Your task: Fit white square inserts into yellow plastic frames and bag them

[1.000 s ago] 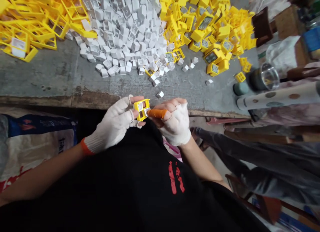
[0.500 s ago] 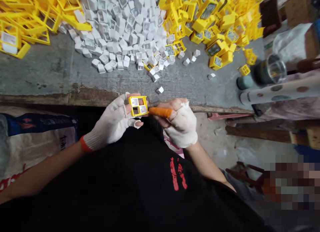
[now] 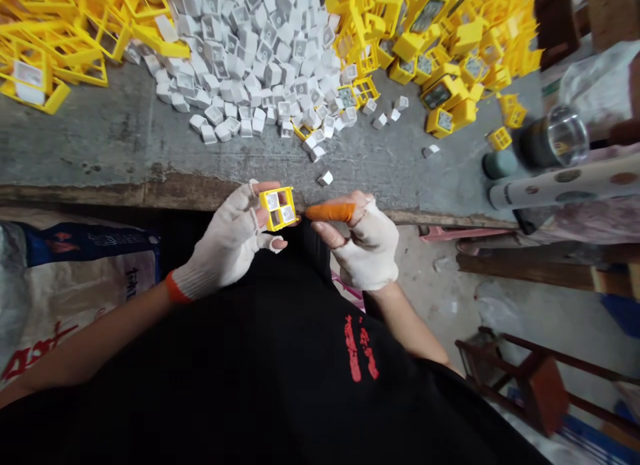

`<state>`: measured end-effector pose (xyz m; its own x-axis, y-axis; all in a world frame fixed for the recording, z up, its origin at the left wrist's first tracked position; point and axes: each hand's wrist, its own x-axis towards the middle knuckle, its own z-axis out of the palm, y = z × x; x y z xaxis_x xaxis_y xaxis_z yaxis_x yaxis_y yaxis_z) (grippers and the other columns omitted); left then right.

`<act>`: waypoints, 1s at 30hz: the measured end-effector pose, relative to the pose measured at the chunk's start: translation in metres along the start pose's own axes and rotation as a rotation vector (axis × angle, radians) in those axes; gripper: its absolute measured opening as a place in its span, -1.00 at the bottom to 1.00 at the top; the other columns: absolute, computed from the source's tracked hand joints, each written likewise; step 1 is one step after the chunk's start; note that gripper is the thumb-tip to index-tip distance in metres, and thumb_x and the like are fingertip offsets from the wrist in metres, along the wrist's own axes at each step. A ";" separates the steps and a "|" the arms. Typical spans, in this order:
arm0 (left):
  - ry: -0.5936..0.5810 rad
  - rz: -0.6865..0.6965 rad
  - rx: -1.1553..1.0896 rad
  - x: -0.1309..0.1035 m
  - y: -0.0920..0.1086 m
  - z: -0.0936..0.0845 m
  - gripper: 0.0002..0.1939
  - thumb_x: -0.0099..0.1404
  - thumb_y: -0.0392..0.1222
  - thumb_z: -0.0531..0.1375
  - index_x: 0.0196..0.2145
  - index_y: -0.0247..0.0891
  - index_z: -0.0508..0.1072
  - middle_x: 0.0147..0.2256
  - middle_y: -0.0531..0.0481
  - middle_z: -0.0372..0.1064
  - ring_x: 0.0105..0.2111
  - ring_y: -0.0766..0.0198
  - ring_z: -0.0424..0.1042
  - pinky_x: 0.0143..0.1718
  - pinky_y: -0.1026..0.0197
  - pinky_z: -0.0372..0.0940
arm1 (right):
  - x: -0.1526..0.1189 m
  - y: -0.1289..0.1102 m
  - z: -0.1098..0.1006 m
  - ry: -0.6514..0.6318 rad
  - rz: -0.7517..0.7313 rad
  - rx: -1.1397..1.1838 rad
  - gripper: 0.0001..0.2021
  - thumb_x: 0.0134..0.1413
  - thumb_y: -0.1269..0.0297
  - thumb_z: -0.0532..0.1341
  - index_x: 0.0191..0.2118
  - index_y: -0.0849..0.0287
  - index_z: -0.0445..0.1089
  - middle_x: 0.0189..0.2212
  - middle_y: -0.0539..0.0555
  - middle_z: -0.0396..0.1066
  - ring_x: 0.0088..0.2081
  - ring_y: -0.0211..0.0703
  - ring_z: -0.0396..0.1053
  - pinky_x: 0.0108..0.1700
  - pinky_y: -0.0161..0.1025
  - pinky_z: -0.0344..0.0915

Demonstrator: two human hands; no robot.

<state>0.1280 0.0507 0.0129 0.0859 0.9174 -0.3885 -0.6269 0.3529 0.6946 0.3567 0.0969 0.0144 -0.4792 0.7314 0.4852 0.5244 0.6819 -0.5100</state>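
Observation:
My left hand point(image 3: 227, 235), in a white fingerless glove with an orange cuff, grips a small yellow plastic frame point(image 3: 291, 197) near the table's front edge. The frame is divided into four-sided openings. Two of them, diagonal to each other, hold small white square pieces point(image 3: 287, 214); through the others I see dark and skin tones. Just right of the frame is my right hand point(image 3: 367, 241), gloved the same way, with an orange cover point(image 3: 333, 212) on its forefinger. Its thumb and forefinger are slightly apart, with nothing visible between them.
On the grey table point(image 3: 200, 165) lie a heap of white hollow cubes point(image 3: 240, 65), yellow frames point(image 3: 75, 45) at left and yellow block-like parts point(image 3: 445, 91) at right. One loose white cube point(image 3: 325, 178) lies near the edge. A clear cup point(image 3: 567, 138) stands right; a printed sack point(image 3: 90, 258) is at left.
My right hand has drawn back slightly to the right from the frame, and its thumb and forefinger have parted. My left hand still holds the frame, now tilted a little. The view has shifted slightly.

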 end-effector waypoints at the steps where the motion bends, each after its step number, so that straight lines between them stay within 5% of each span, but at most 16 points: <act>1: 0.017 0.013 0.006 0.000 0.000 0.000 -0.42 0.13 0.03 0.69 0.02 -0.10 0.61 0.02 -0.04 0.62 -0.10 0.10 0.65 -0.37 0.27 0.51 | 0.001 -0.001 0.001 -0.009 -0.005 -0.020 -0.70 0.62 -0.04 0.27 -0.01 -0.10 0.76 -0.26 0.08 0.69 -0.23 0.08 0.60 -0.02 0.11 0.52; 9: 0.046 0.048 0.019 -0.002 -0.002 -0.004 -0.47 0.15 0.02 0.68 0.01 -0.06 0.63 0.03 -0.02 0.53 -0.04 0.12 0.57 -0.35 0.29 0.53 | 0.009 -0.005 0.011 -0.002 -0.082 -0.021 -0.71 0.63 0.04 0.28 -0.03 0.00 0.74 -0.26 0.06 0.70 -0.24 0.02 0.61 -0.10 0.03 0.48; 16: 0.046 0.057 0.000 -0.004 -0.003 -0.006 -0.53 0.21 -0.04 0.64 0.03 -0.05 0.67 0.03 -0.01 0.57 -0.09 0.17 0.58 -0.34 0.30 0.54 | 0.014 -0.009 0.017 -0.088 -0.038 -0.070 -0.54 0.65 -0.18 0.22 -0.08 0.01 0.73 -0.27 0.07 0.70 -0.23 -0.03 0.61 -0.06 -0.03 0.43; 24: 0.085 0.111 0.030 -0.007 -0.005 -0.007 -0.51 0.20 -0.09 0.64 0.06 -0.09 0.69 -0.01 -0.03 0.61 -0.17 0.21 0.58 -0.33 0.28 0.58 | 0.020 -0.007 0.022 -0.124 -0.002 -0.167 -0.60 0.55 -0.18 0.35 -0.21 0.02 0.66 -0.29 0.07 0.62 -0.21 0.01 0.53 -0.06 -0.01 0.35; 30: 0.023 0.072 -0.025 -0.007 0.001 -0.009 -0.51 0.20 -0.02 0.67 0.03 -0.09 0.68 0.03 -0.05 0.64 -0.07 0.13 0.62 -0.38 0.30 0.58 | 0.019 -0.007 0.014 -0.040 -0.163 -0.174 -0.75 0.63 0.04 0.30 -0.07 0.00 0.68 -0.23 0.06 0.66 -0.20 -0.03 0.55 -0.01 0.00 0.36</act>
<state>0.1200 0.0426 0.0108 0.0223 0.9358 -0.3518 -0.6501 0.2809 0.7060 0.3337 0.1061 0.0175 -0.5932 0.6136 0.5211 0.5493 0.7817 -0.2953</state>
